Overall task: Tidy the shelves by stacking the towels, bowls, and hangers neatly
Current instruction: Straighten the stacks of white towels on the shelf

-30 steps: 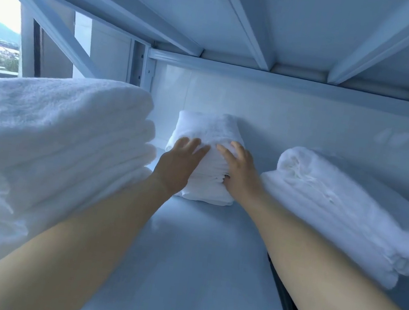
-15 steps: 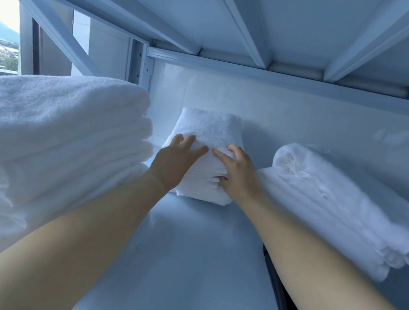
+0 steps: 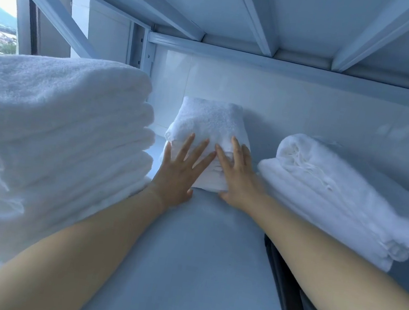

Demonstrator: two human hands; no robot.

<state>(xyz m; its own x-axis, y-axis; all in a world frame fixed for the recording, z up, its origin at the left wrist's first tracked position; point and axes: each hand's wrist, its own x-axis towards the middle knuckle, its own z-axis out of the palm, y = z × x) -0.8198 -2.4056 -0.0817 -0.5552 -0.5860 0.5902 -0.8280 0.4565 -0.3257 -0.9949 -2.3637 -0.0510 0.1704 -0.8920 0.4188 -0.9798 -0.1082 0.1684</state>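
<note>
Small towel stack point(image 3: 208, 129): centre of frame, at shelf point(image 3: 182, 270) back. Left hand point(image 3: 178, 172) and right hand point(image 3: 236, 179): fingers straight and spread, flat against its front. Big stack point(image 3: 51, 133) left; folded towels point(image 3: 336, 197) right.

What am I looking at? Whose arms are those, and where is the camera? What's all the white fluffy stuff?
The camera sits on a person's head, so you see what they see: their own two arms reaching into a metal shelf. The white stuff is folded towels. A big pile lies on the left, a lower pile on the right, and a small pile at the back in the middle. The left hand and the right hand lie flat against the small pile's front, fingers straight. Neither hand grips anything.
</note>
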